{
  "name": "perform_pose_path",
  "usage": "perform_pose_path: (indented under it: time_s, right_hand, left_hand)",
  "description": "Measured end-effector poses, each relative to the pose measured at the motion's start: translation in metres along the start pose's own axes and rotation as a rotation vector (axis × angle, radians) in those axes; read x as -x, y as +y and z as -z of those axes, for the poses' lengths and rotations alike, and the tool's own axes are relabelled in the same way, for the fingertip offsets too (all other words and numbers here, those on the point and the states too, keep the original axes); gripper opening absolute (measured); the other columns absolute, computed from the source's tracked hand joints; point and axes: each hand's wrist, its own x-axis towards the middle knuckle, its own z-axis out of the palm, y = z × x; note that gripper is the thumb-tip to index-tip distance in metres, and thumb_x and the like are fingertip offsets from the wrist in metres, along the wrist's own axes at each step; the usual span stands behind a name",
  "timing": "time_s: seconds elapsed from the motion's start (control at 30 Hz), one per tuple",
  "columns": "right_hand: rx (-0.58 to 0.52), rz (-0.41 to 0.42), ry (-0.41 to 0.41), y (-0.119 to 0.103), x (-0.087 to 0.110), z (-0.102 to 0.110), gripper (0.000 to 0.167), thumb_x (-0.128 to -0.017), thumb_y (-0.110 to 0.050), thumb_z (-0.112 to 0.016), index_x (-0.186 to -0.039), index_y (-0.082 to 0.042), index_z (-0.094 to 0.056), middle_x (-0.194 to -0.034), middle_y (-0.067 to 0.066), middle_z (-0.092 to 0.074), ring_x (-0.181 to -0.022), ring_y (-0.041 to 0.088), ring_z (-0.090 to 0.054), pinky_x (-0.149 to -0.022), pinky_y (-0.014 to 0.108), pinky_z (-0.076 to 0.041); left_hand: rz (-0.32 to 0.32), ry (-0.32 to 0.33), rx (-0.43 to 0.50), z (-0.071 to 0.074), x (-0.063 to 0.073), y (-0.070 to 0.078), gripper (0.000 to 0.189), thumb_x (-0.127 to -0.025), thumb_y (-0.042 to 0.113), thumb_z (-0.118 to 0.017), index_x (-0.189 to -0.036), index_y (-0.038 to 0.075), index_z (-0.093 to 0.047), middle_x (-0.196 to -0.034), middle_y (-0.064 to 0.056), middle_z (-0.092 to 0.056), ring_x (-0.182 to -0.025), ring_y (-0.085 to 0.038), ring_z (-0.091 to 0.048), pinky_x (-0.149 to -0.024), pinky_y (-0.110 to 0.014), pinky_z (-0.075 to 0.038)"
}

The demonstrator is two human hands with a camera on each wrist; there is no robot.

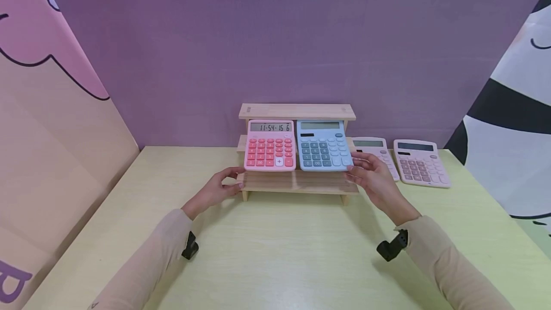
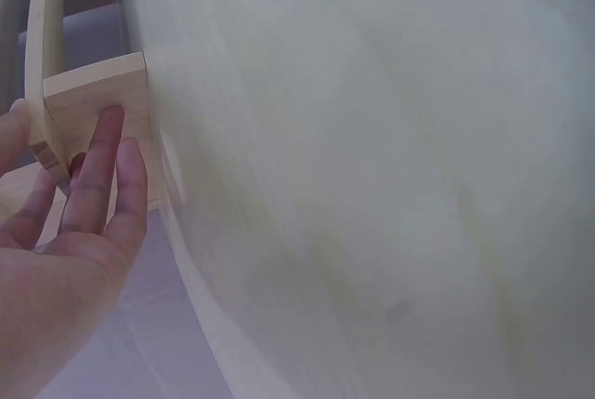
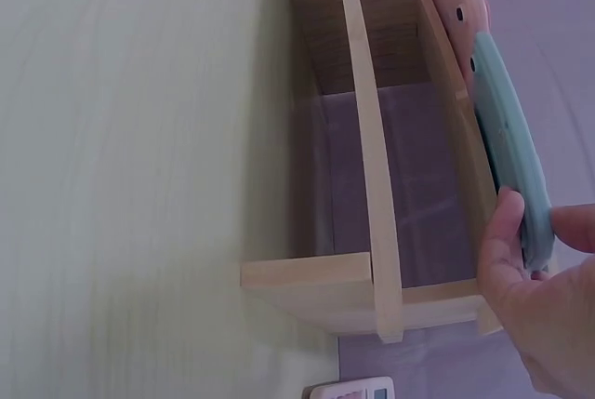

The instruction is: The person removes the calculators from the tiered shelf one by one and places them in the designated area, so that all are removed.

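A small tiered wooden rack [image 1: 297, 183] carries a pink calculator [image 1: 270, 146] and a blue calculator [image 1: 324, 147], side by side and leaning back on the middle tier. My right hand [image 1: 380, 188] pinches the blue calculator at its lower right corner; in the right wrist view the thumb and a finger lie on either side of its edge. My left hand [image 1: 213, 194] grips the left end of the rack's lowest shelf, with fingers reaching against the side board [image 2: 102, 92] in the left wrist view. The pink calculator's display shows digits.
Two pale pink calculators stand on the table to the right of the rack, one calculator [image 1: 374, 154] partly hidden by the rack and right hand, the other calculator [image 1: 422, 163] farther right. A purple backdrop [image 1: 297, 37] rises behind the table [image 1: 284, 252].
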Motion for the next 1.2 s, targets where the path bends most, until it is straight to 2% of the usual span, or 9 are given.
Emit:
perform_pose_path:
  time_s: [0.23,0.47,0.67,1.2]
  right_hand:
    - [-0.092,-0.014,-0.038,0.001,0.003,0.002,0.036,-0.091,0.004,-0.047,-0.123,-0.004,-0.035,-0.104,0.002,-0.053,-0.088,0.009,-0.061,-0.082,0.025,-0.053]
    - [-0.207,-0.029,-0.059,0.002,0.006,0.005,0.037,-0.090,0.003,-0.050,-0.124,-0.002,-0.034,-0.101,0.002,-0.058,-0.086,0.012,-0.062,-0.082,0.025,-0.053]
    - [-0.276,-0.018,-0.086,0.002,0.010,0.008,0.031,-0.090,0.007,-0.046,-0.120,-0.001,-0.038,-0.098,0.004,-0.062,-0.084,0.014,-0.063,-0.080,0.025,-0.054]
    - [-0.314,0.024,-0.112,0.000,0.018,0.012,0.027,-0.091,0.007,-0.044,-0.116,-0.002,-0.045,-0.100,0.004,-0.062,-0.085,0.014,-0.062,-0.081,0.024,-0.053]
  left_hand:
    - [0.008,0.006,-0.013,-0.001,0.001,-0.001,0.049,-0.090,0.014,-0.058,-0.135,0.011,-0.041,-0.125,-0.017,-0.039,-0.104,-0.028,-0.057,-0.085,-0.032,-0.053]
    - [0.008,0.011,-0.011,-0.001,0.001,-0.001,0.048,-0.090,0.013,-0.058,-0.135,0.010,-0.041,-0.124,-0.017,-0.039,-0.103,-0.028,-0.057,-0.084,-0.032,-0.053]
    - [0.009,0.017,-0.008,-0.001,0.001,0.000,0.047,-0.090,0.013,-0.058,-0.134,0.010,-0.042,-0.124,-0.016,-0.040,-0.102,-0.027,-0.058,-0.084,-0.032,-0.053]
    - [-0.006,0.005,0.001,-0.001,0.000,0.000,0.048,-0.090,0.015,-0.058,-0.134,0.010,-0.041,-0.124,-0.016,-0.039,-0.099,-0.026,-0.058,-0.085,-0.035,-0.053]
